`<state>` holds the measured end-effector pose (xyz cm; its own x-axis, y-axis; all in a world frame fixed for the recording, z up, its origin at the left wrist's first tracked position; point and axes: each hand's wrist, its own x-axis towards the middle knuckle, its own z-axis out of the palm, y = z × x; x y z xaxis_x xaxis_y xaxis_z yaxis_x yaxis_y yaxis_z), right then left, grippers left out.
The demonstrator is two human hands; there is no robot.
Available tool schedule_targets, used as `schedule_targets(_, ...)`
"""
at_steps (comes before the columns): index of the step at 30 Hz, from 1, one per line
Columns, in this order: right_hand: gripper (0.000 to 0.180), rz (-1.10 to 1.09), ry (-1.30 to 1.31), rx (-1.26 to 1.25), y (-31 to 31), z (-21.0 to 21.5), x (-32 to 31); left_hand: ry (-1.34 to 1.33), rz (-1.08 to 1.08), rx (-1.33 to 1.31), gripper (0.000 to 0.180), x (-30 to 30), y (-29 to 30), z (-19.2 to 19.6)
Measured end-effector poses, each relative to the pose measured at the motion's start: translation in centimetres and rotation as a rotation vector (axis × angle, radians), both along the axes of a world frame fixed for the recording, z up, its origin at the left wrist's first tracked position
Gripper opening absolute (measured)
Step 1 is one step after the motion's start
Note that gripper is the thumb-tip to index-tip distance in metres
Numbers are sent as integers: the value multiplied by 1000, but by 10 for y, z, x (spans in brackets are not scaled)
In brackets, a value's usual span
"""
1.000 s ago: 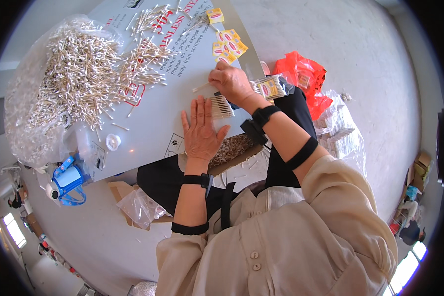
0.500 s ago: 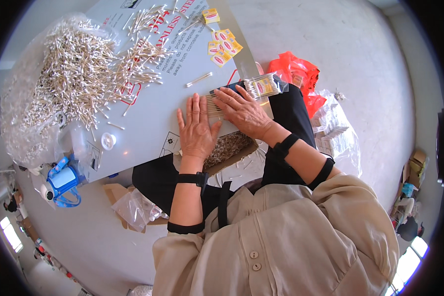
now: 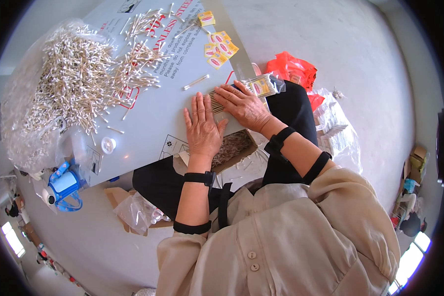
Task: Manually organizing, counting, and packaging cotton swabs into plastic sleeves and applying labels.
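My left hand [image 3: 202, 128] lies flat, fingers spread, on the grey board [image 3: 148, 118], touching the near end of a row of cotton swabs [image 3: 216, 101]. My right hand [image 3: 241, 103] rests palm down over that same row, its fingers spread toward a clear packet with a yellow label [image 3: 264, 86]. Neither hand grips anything. A big heap of loose cotton swabs [image 3: 69, 84] spreads over a clear plastic sheet at the left of the board. One single swab [image 3: 196, 82] lies apart near the middle.
Several small yellow packets [image 3: 218, 48] lie at the board's far side. An orange plastic bag [image 3: 291, 69] and a clear bag [image 3: 338, 128] sit on the floor to the right. A blue tape dispenser [image 3: 64, 187] and a small white cap [image 3: 107, 144] are at the left.
My right hand came down from the far edge of the board and now lies flat on the row of swabs. The left hand stayed in place, flat on the board.
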<state>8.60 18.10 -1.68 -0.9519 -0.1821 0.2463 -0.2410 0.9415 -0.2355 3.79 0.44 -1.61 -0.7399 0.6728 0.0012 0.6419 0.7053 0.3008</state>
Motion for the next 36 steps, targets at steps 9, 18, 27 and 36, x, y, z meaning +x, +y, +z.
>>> schedule_targets(9, 58, -228, -14, 18, 24, 24, 14, 5, 1, -26, 80, 3, 6, 1)
schedule_targets(18, 66, -408, -196, -112, 68, -4, 42, 0, -8, -48, 81, 6, 22, 3)
schedule_targets(27, 65, -387, -187, -130, 68, -2, 41, 9, -21, -48, 81, 12, 41, 2)
schedule_targets(36, 64, -383, -165, -129, 67, -4, 42, 17, -16, -31, 82, 15, 53, -1)
